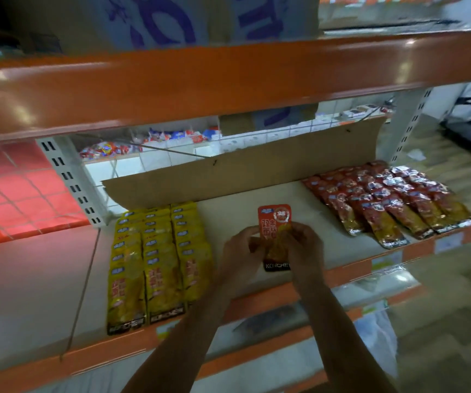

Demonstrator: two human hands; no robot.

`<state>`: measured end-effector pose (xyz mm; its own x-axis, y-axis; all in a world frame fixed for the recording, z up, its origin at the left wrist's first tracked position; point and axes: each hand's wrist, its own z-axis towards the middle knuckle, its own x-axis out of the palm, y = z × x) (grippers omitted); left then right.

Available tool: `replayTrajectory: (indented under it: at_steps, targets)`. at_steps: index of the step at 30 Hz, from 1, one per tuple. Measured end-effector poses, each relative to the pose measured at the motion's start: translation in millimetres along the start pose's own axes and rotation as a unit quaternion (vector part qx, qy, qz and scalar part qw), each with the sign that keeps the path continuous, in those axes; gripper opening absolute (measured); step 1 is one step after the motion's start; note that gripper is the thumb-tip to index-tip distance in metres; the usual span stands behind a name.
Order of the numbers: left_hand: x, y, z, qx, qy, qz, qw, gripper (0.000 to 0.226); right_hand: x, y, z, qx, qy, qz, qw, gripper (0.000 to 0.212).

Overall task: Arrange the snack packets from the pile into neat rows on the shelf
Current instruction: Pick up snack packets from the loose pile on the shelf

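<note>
Both hands held one orange packet (274, 222) mid-shelf (228, 217), near the front edge: left hand (243, 249) and right hand (304, 245) each pinching a side. Yellow rows (157, 259) lay left, red rows (384, 199) right.

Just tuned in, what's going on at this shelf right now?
A person's left hand and right hand both grip one orange packet over the bare middle of the shelf. On the left, yellow packets lie in three neat rows; on the right, dark red packets lie in rows.
</note>
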<state>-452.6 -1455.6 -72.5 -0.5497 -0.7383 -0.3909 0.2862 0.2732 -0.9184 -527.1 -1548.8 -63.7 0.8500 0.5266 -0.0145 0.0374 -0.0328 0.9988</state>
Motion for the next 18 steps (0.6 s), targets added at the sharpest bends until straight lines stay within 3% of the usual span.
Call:
replayTrajectory:
  at_steps: [5,9,18]
  targets:
    - [58,-21,26,-0.042,-0.01,-0.034,0.998,0.021,-47,-6,48,-0.03,0.004,-0.117,0.993,0.022]
    - [96,-32,42,-0.063,-0.018,-0.008,0.998,0.026,-81,-10,77,-0.051,-0.013,-0.201,0.978,0.028]
    - [168,-47,71,-0.075,-0.018,0.039,0.996,0.031,-144,-8,120,-0.132,-0.051,-0.278,0.95,0.03]
